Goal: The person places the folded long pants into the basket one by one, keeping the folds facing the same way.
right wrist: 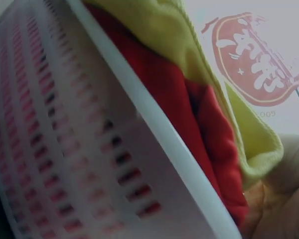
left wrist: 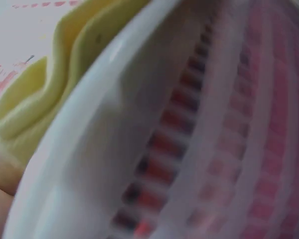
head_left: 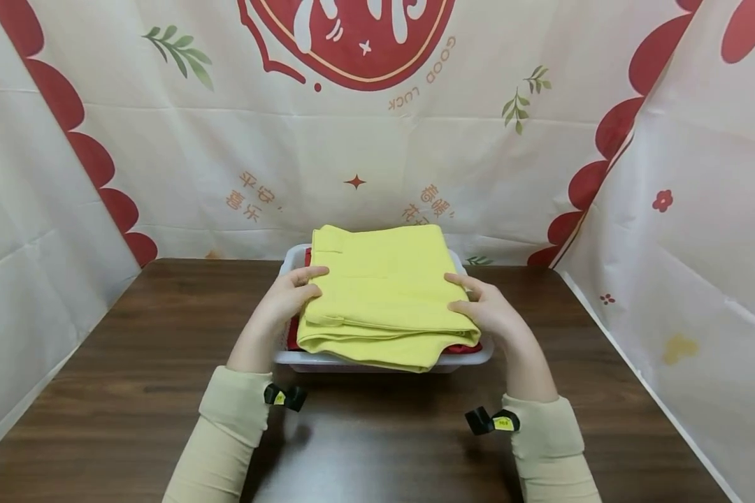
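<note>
A folded yellow garment point(head_left: 384, 286) lies on top of a white basket point(head_left: 352, 362), its front edge hanging over the rim. On its left side my left hand point(head_left: 286, 297) touches the cloth, with finger and thumb spread on the top. My right hand point(head_left: 487, 307) rests the same way against the right side. Under the yellow cloth, red fabric point(right wrist: 164, 94) shows inside the basket. The left wrist view has the slotted basket wall point(left wrist: 99, 144) and layered yellow folds point(left wrist: 65, 64) above it. The fingers beneath the cloth's edges are hidden.
The basket stands near the back edge of a dark wooden table point(head_left: 377, 433). Behind it hangs a white curtain point(head_left: 352, 140) with red and green prints, continuing along both sides. Each wrist carries a black strap with a small camera point(head_left: 480, 420).
</note>
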`<state>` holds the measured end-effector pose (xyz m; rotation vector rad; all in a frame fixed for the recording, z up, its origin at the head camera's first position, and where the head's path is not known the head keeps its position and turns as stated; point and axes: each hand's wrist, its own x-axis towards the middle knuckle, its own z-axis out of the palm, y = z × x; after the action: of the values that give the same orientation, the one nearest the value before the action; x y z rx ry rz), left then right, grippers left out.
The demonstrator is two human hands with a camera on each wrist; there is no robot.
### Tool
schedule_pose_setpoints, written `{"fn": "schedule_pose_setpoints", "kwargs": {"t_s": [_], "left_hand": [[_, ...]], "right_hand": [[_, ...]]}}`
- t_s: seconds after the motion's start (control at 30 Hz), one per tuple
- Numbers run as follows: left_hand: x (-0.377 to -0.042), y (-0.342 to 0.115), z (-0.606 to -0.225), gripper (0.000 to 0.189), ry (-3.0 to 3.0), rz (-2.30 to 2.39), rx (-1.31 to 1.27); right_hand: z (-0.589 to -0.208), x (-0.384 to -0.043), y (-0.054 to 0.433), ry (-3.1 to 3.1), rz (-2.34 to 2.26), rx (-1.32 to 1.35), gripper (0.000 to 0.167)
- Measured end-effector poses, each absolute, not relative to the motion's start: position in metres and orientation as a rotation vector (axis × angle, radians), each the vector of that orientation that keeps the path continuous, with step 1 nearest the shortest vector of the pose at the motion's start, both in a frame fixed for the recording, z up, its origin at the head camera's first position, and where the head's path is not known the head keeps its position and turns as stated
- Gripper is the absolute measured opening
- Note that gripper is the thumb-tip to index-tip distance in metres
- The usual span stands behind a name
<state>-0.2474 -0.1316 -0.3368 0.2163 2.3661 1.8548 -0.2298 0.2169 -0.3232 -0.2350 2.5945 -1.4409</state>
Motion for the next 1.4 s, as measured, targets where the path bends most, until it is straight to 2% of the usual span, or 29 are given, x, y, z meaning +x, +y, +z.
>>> {"fn": "schedule_pose_setpoints", "kwargs": {"t_s": [0.1, 0.2, 0.4, 0.53, 0.67, 0.9, 1.13, 1.4], "left_hand": [[-0.251, -0.138, -0.329, 0.042, 2.648, 1.553, 0.363], [-0.255, -0.144, -0.317, 0.044, 2.877, 1.288, 0.486], [-0.276, -0.145, -0.300, 0.067, 3.034, 0.895, 0.717], [-0.292, -0.142, -0.293, 0.077, 2.969, 0.645, 0.787], [-0.304, -0.143, -0.288, 0.080, 2.878, 0.526, 0.779], [-0.315, -0.144, -0.284, 0.083, 2.819, 0.457, 0.707], [-0.323, -0.137, -0.282, 0.081, 2.831, 0.377, 0.647], [-0.323, -0.132, -0.281, 0.090, 2.790, 0.342, 0.534]], "right_hand": [[-0.316, -0.232, 0.223, 2.767, -1.261, -0.298, 0.055], [-0.306, -0.238, 0.228, 2.892, -1.068, -0.362, 0.062], [-0.298, -0.272, 0.236, 2.939, -0.818, -0.577, 0.088], [-0.298, -0.298, 0.239, 2.856, -0.749, -0.732, 0.095], [-0.295, -0.316, 0.233, 2.730, -0.669, -0.829, 0.102], [-0.283, -0.329, 0.219, 2.630, -0.457, -0.784, 0.113], [-0.285, -0.330, 0.215, 2.637, -0.334, -0.714, 0.113], [-0.291, -0.329, 0.220, 2.615, -0.382, -0.685, 0.110]]}}
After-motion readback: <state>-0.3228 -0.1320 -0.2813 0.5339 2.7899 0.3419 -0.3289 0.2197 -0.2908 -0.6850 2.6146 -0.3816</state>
